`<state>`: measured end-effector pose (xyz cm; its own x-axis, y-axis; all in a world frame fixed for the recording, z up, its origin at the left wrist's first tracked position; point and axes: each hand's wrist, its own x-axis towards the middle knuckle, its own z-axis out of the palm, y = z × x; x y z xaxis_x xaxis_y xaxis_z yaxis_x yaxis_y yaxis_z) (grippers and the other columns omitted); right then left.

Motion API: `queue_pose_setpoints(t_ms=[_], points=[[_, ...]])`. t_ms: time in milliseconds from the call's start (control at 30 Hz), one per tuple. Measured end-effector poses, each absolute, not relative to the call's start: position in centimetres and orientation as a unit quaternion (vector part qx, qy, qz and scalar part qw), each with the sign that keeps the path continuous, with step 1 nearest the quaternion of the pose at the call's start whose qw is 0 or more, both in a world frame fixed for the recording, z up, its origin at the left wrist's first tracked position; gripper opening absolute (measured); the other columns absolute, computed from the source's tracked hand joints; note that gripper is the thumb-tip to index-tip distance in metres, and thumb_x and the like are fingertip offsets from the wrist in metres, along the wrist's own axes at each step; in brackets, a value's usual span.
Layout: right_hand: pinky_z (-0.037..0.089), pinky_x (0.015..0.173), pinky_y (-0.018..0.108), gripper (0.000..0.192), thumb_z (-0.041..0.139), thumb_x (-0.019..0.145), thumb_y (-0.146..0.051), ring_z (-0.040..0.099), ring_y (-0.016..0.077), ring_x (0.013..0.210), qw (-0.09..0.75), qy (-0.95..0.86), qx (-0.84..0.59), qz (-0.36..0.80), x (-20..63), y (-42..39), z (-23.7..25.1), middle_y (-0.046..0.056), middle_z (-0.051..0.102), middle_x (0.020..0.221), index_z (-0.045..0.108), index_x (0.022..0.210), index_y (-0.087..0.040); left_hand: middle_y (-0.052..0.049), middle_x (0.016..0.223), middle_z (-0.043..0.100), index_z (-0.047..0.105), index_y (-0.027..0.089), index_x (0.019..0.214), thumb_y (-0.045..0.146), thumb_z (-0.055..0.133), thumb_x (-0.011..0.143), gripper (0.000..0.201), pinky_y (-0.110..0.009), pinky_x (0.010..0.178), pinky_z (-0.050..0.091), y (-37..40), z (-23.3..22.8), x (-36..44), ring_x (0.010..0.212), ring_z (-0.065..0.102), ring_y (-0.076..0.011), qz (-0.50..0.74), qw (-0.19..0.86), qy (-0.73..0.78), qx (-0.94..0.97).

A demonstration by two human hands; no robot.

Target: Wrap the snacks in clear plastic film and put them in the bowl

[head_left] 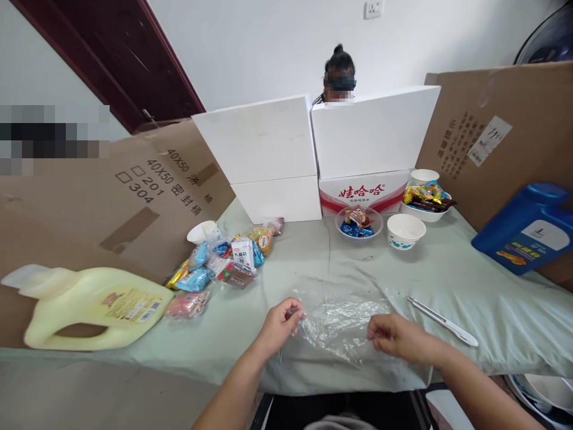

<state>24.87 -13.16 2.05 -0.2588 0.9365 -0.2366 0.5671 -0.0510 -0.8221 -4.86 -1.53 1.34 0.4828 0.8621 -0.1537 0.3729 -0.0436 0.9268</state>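
A clear, crinkled plastic bag (338, 325) is spread near the front edge of the cloth-covered table. My left hand (281, 322) pinches its left side, fingers curled together. On the opposite side, my right hand (396, 337) has its fingers closed on the bag's right part. Just past my right hand lies a silver-and-white utility knife (443, 321), apart from it. Several wrapped snacks (233, 257) form a pile to the left of the bag.
White foam boards (273, 149) and cardboard panels (174, 191) wall the table. A clear bowl (359, 224) of snacks, a paper bowl (405, 232) and a fuller white bowl (427, 209) stand behind. A yellow jug (96, 304) and blue bottle (528, 230) flank them. Someone (339, 74) is beyond the boards.
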Motion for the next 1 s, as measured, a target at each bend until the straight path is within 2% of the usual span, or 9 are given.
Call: queue_pose_setpoints(t_ms=[100, 200, 400, 567, 667, 733, 800, 933, 1000], points=[[0.044, 0.063, 0.023, 0.018, 0.046, 0.081, -0.017, 0.063, 0.0137, 0.069, 0.203, -0.621, -0.659, 0.374, 26.0, -10.9, 0.9, -0.003, 0.069, 0.073, 0.061, 0.089, -0.022, 0.003, 0.069, 0.061, 0.059, 0.018, 0.089, 0.033, 0.054, 0.082, 0.017, -0.022, 0.055, 0.043, 0.5, 0.9, -3.9, 0.053, 0.055, -0.0118, 0.236, 0.411, 0.489, 0.732], [0.042, 0.065, 0.027, 0.021, 0.042, 0.087, -0.022, 0.064, 0.0174, 0.074, 0.182, -0.594, -0.730, 0.284, 25.8, -9.4, 0.3, 0.001, 0.070, 0.079, 0.058, 0.100, -0.021, 0.002, 0.071, 0.063, 0.061, 0.019, 0.101, 0.023, 0.055, 0.082, 0.021, -0.024, 0.065, 0.044, 2.2, 0.2, -2.7, 0.065, 0.061, -0.0147, 0.229, 0.311, 0.523, 0.759], [0.039, 0.072, 0.029, 0.024, 0.037, 0.094, -0.025, 0.065, 0.0219, 0.093, 0.151, -0.578, -0.777, 0.198, 24.0, -8.9, -0.7, 0.008, 0.070, 0.105, 0.055, 0.109, -0.020, 0.000, 0.081, 0.065, 0.056, 0.019, 0.117, 0.018, 0.057, 0.084, 0.033, -0.030, 0.079, 0.046, 2.5, -1.8, -1.4, 0.078, 0.063, -0.0179, 0.226, 0.238, 0.559, 0.761], [0.038, 0.071, 0.028, 0.022, 0.037, 0.096, -0.027, 0.065, 0.0211, 0.094, 0.127, -0.585, -0.783, 0.168, 23.7, -9.1, -1.2, 0.008, 0.068, 0.109, 0.054, 0.109, -0.020, -0.009, 0.107, 0.063, 0.052, 0.016, 0.125, 0.012, 0.057, 0.082, 0.043, -0.034, 0.084, 0.049, 1.7, -2.0, -1.6, 0.093, 0.062, -0.0217, 0.233, 0.111, 0.521, 0.814], [0.038, 0.071, 0.028, 0.022, 0.039, 0.096, -0.028, 0.065, 0.0209, 0.093, 0.114, -0.591, -0.783, 0.157, 23.6, -9.2, -1.3, 0.007, 0.067, 0.112, 0.053, 0.111, -0.020, -0.014, 0.117, 0.060, 0.059, 0.015, 0.116, 0.012, 0.053, 0.085, 0.032, -0.042, 0.089, 0.047, 0.9, -0.9, -1.0, 0.105, 0.058, -0.0270, 0.249, 0.000, 0.474, 0.845], [0.039, 0.071, 0.027, 0.022, 0.039, 0.096, -0.028, 0.065, 0.0205, 0.094, 0.106, -0.595, -0.783, 0.150, 23.4, -9.2, -1.3, 0.007, 0.067, 0.112, 0.053, 0.112, -0.021, -0.012, 0.114, 0.062, 0.063, 0.017, 0.109, 0.016, 0.051, 0.088, 0.023, -0.044, 0.094, 0.045, 0.1, -0.3, -0.1, 0.108, 0.057, -0.0269, 0.229, -0.006, 0.404, 0.886], [0.039, 0.071, 0.027, 0.023, 0.038, 0.097, -0.028, 0.065, 0.0198, 0.094, 0.100, -0.597, -0.783, 0.143, 23.2, -9.2, -1.3, 0.007, 0.067, 0.113, 0.054, 0.112, -0.021, -0.010, 0.121, 0.061, 0.061, 0.019, 0.115, 0.026, 0.054, 0.090, 0.027, -0.045, 0.102, 0.041, -0.8, 0.0, 1.0, 0.119, 0.052, -0.0270, 0.180, 0.031, 0.322, 0.929], [0.041, 0.072, 0.025, 0.023, 0.042, 0.095, -0.027, 0.066, 0.0177, 0.094, 0.089, -0.602, -0.783, 0.128, 24.0, -9.1, -1.2, 0.005, 0.069, 0.110, 0.054, 0.115, -0.022, -0.008, 0.154, 0.031, 0.034, 0.027, 0.145, 0.053, 0.059, 0.086, 0.070, -0.058, 0.114, 0.019, -2.3, -0.7, 2.2, 0.143, 0.022, -0.0335, 0.062, 0.092, 0.243, 0.964], [0.042, 0.072, 0.026, 0.025, 0.044, 0.094, -0.025, 0.066, 0.0186, 0.092, 0.080, -0.594, -0.792, 0.115, 25.3, -9.1, -0.6, 0.005, 0.070, 0.106, 0.054, 0.117, -0.022, -0.007, 0.158, 0.019, 0.024, 0.031, 0.149, 0.059, 0.055, 0.086, 0.075, -0.062, 0.114, 0.011, -2.6, -1.2, 2.1, 0.145, 0.012, -0.0346, 0.027, 0.108, 0.244, 0.963]])
